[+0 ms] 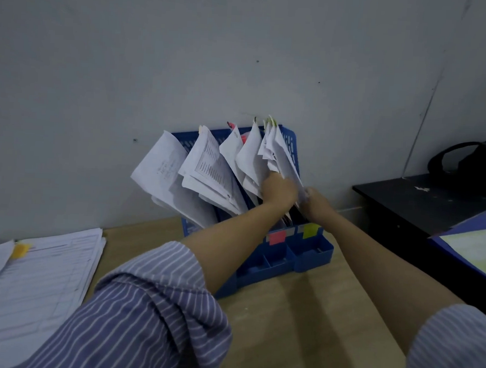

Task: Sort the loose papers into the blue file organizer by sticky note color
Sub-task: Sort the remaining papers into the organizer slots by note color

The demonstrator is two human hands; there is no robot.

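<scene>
**Both hands at the rightmost compartment of the organizer**

We see the blue file organizer (311, 252) upright on the tabletop (299, 315) against the wall. Our left hand (280, 190) and right hand (313, 201) each grip the sheaf of papers (278, 152) in its rightmost compartment. Loose papers (39, 279) lie far left.

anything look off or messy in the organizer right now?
Yes. The papers in the blue file organizer splay out and flop left instead of standing upright; the leftmost sheet curls over the side. Both hands, left and right, grip the rightmost bundle. No visible tears.
</scene>
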